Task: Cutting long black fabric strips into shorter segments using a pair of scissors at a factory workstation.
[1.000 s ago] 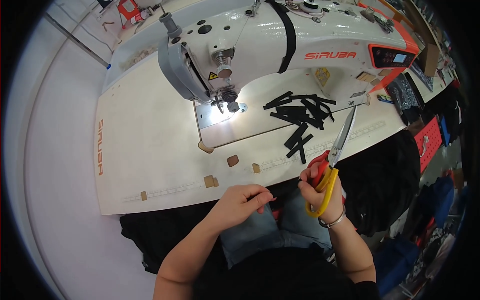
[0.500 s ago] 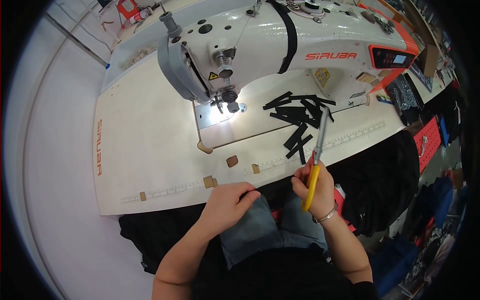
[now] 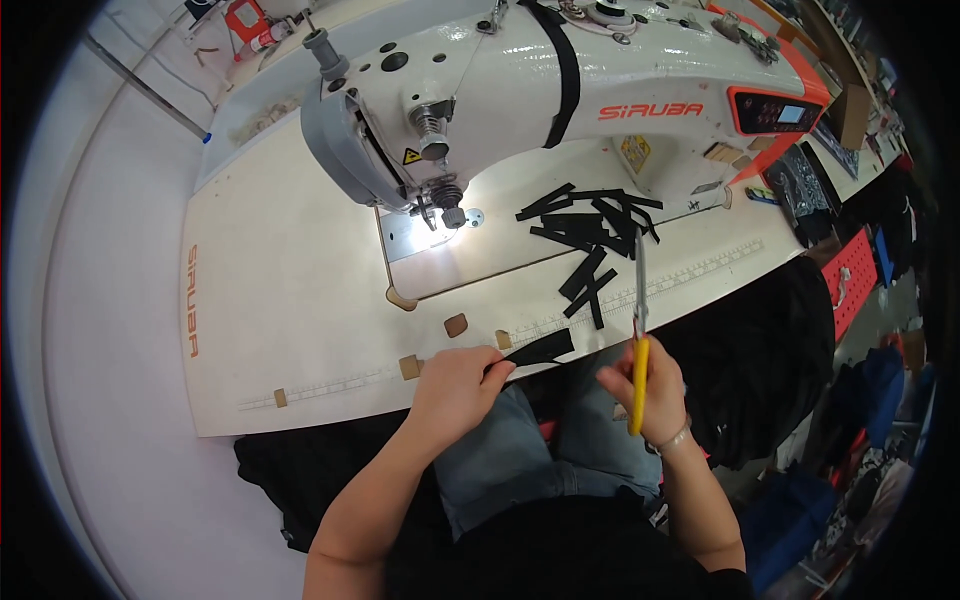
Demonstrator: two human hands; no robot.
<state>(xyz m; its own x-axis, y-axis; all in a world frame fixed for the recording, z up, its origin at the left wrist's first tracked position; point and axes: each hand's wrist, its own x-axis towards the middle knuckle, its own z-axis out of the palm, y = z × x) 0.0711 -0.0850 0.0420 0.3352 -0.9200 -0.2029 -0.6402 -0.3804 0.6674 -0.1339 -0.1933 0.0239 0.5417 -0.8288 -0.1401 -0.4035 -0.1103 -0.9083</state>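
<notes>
Pinched in my left hand (image 3: 460,388) is a black fabric strip (image 3: 543,348), its free end lying over the table's front edge. My right hand (image 3: 655,392) grips yellow-handled scissors (image 3: 640,375), the metal blades pointing away from me and looking closed. The blade tips reach toward a pile of short black fabric strips (image 3: 590,225) on the table, right of the needle area. Two or three more strips (image 3: 590,285) lie crossed just in front of that pile, left of the blades.
A white sewing machine (image 3: 480,120) stands across the table (image 3: 290,320), its lamp lit at the needle. A printed ruler (image 3: 690,275) runs along the front edge, with small brown patches (image 3: 456,325) nearby. Black cloth (image 3: 755,370) hangs at the right, over the table edge.
My left hand has raised the black strip's free end into view above the table edge. My right hand has shifted slightly right and nearer me, and the scissors now point more straight ahead.
</notes>
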